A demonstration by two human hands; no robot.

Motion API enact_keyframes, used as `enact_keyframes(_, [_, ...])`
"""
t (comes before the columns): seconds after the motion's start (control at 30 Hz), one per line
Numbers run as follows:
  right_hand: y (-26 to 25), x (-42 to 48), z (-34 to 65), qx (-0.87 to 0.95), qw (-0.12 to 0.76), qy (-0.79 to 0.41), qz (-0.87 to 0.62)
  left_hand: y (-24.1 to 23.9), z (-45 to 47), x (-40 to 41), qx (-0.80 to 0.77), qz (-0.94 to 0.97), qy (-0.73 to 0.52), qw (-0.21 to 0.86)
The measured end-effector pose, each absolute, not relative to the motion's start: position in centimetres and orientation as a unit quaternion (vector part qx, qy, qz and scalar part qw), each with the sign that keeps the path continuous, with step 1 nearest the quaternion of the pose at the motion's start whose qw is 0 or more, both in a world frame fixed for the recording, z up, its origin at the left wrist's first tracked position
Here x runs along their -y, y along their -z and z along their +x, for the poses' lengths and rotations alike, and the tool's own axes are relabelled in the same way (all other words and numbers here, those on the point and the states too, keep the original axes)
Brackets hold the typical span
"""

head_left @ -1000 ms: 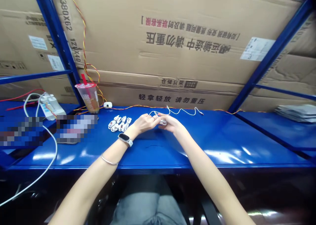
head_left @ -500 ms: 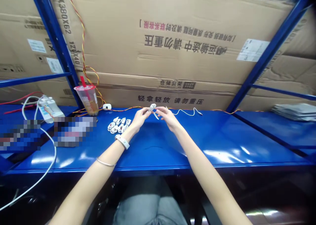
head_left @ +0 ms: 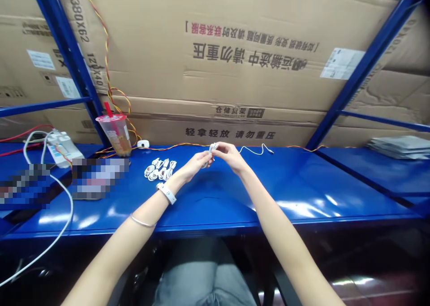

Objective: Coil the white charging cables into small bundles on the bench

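Note:
My left hand and my right hand meet above the blue shelf top, fingers pinched on a small coil of thin white cable. The loose end of that cable trails to the right across the shelf. A small pile of coiled white cables lies just left of my left hand. A white watch and a thin bracelet are on my left arm.
A plastic cup with a red lid and straw stands at the back left. A white power strip with thick white cord lies far left. Cardboard boxes fill the back. Grey packets are stacked at the right.
Both hands lifted off the shelf with the cable and drew together; the loose cable on the shelf has grown shorter as more is wound in.

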State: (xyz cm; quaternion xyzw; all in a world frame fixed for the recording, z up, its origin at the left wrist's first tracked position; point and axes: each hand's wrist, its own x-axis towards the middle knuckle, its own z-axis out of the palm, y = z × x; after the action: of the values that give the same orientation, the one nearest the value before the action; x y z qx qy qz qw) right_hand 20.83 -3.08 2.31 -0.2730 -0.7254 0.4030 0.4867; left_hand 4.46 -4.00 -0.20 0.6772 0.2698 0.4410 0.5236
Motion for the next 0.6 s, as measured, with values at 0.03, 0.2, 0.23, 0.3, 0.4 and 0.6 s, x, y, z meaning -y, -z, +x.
enact_keyframes(0.03, [-2.2,3.0,20.8,0.725,0.491,-0.400,-0.273,0.1,4.4,4.0,-0.278,0.690,-0.437,0.506])
enact_keyframes(0.2, [-2.0,2.9,20.6,0.722,0.494,-0.377,-0.303,-0.4,4.2,4.2,-0.314,0.741,-0.417,0.422])
enact_keyframes(0.23, [-1.9,2.9,20.5,0.723,0.493,-0.372,-0.309,-0.4,4.2,4.2,-0.324,0.747,-0.413,0.408])
enact_keyframes(0.3, [-1.9,2.9,20.4,0.725,0.492,-0.365,-0.315,-0.2,4.3,4.2,-0.343,0.761,-0.405,0.373])
enact_keyframes(0.4, [-1.6,2.4,20.3,0.717,0.501,-0.367,-0.316,0.1,4.0,3.7,-0.362,0.774,-0.408,0.323])
enact_keyframes(0.6, [0.3,0.6,21.1,0.721,0.484,-0.234,-0.437,-0.1,1.6,2.1,-0.523,0.787,-0.307,0.114])
